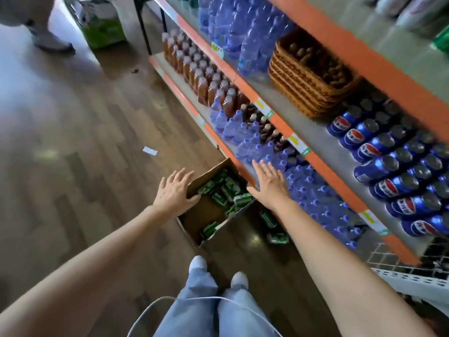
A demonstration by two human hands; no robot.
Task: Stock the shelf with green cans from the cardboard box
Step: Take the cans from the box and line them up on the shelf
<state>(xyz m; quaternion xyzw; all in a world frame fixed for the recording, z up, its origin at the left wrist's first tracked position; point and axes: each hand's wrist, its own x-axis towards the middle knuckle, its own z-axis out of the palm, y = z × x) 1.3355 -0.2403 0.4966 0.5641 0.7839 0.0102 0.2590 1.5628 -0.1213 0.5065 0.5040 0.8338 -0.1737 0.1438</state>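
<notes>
In the cardboard box (211, 170), green cans (227, 190) on their sides, pointing variously, left hand (173, 190), right hand (269, 183) open

We wear loose light-blue jeans (201, 307) and 2 white shoes (198, 262). A thin white cable (167, 297) loops across our legs. Our left hand (173, 190), right hand (268, 184) and 2 forearms (340, 259) are bare.

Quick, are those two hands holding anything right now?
Left hand: open, fingers spread, by the edge of the cardboard box, holding nothing.
Right hand: open, fingers spread, holding nothing.
</notes>
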